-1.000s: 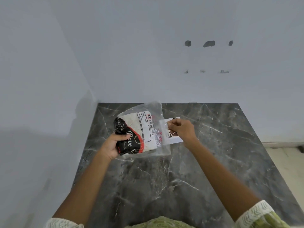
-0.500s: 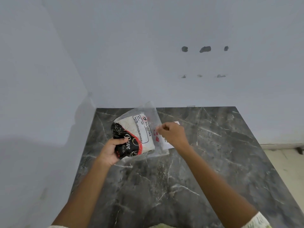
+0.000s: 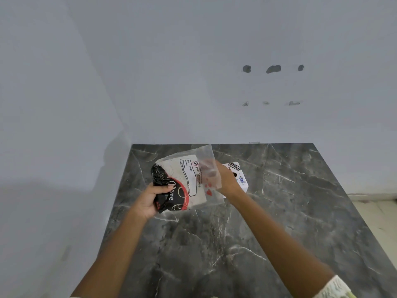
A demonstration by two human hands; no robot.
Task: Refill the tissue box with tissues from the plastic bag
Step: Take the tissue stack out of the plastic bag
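A clear plastic bag [image 3: 206, 155] holds a stack of white tissues [image 3: 182, 179] in a black, red and white printed wrap. It hangs tilted just above the dark marble table [image 3: 279, 222]. My left hand [image 3: 150, 198] grips the bag at its black lower end. My right hand [image 3: 223, 179] has its fingers pushed into the bag's open end; they show blurred through the plastic, curled at the end of the tissue stack. The white tissue box [image 3: 241, 175] with a black sticker stands on the table just behind my right hand, partly hidden by it.
The table sits in a corner, with white walls to the left and behind. Its right edge drops to a pale floor [image 3: 378, 222]. Bare marble stretches in front of my hands and to the right.
My right hand left the bag's outer right edge, moved left and went into the bag's open end, uncovering more of the tissue box. The left hand keeps its hold.
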